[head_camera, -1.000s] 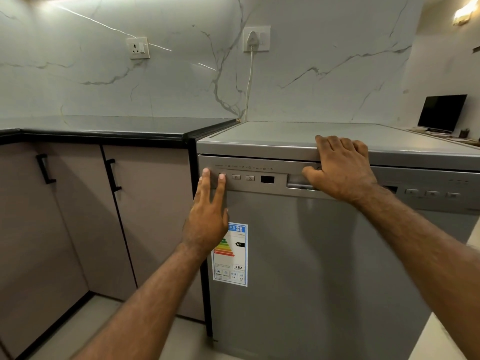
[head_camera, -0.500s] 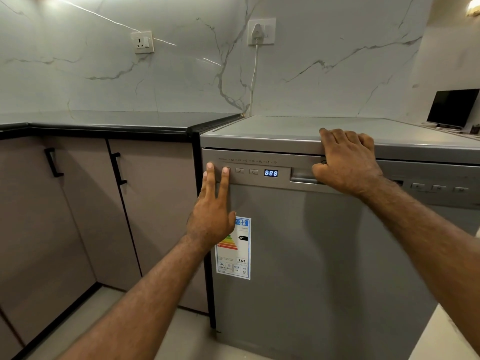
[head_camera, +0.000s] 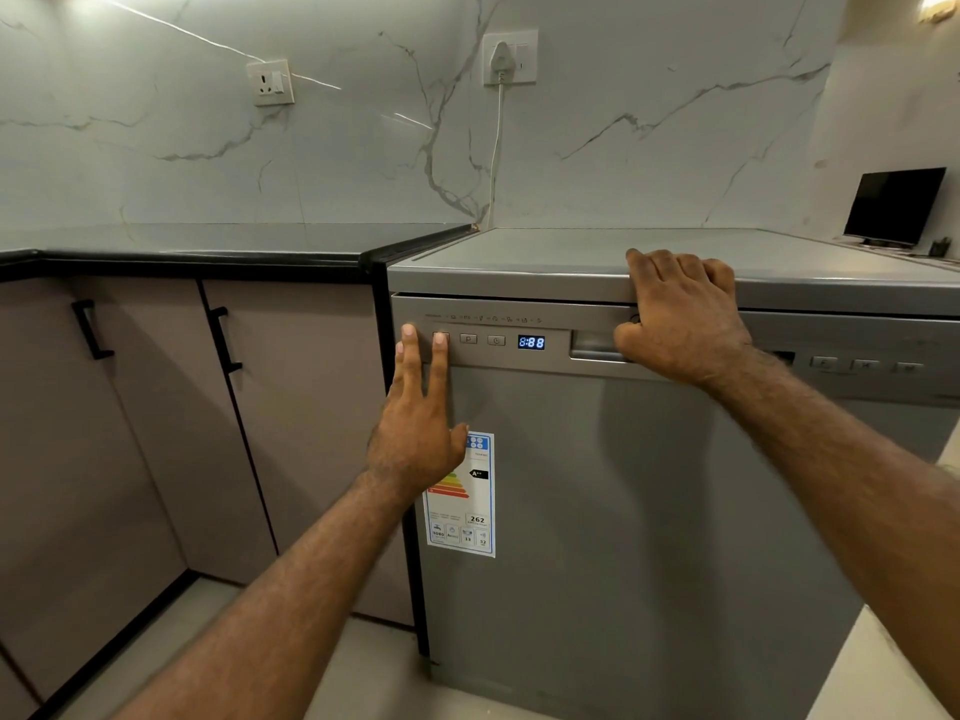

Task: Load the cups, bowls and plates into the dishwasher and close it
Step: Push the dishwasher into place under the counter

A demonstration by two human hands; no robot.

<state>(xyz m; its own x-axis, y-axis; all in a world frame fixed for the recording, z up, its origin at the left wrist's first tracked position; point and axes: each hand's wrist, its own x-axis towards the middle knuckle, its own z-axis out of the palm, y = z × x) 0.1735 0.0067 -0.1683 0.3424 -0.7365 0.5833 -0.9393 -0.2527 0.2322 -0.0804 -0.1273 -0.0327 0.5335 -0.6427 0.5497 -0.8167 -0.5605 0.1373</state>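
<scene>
A grey freestanding dishwasher (head_camera: 623, 485) stands with its door upright and shut at the end of a dark-topped bench (head_camera: 208, 246), directly under both of a person's hands. The left hand (head_camera: 415, 433) lies flat against the door front, its fingers (head_camera: 440, 361) straight and holding nothing. One fingertip rests on the leftmost button (head_camera: 440, 337) of the control strip, and the next fingertip touches the strip's left edge. Just right of those fingers, past two more small buttons, a blue display (head_camera: 531, 342) glows with the digits 8:88. Below the palm, partly hidden by it, a colour-banded energy label (head_camera: 467, 506) is stuck to the door. The right hand (head_camera: 680, 319) grips the machine's top front edge: its fingers curl over the lid while the thumb tucks into the handle recess (head_camera: 592, 349), which shows just left of the thumb. Between the two hands sits the display. Left of the left fingers, two cupboard doors (head_camera: 291, 407) with black handles run under the bench. Above, a plug (head_camera: 503, 57) sits in a wall socket on the marbled wall, and a dark monitor (head_camera: 893, 205) stands far right of the right fingers. A second ago the display was dark; it came alight half a second ago and is lit now, with both hands in much the same places throughout.
</scene>
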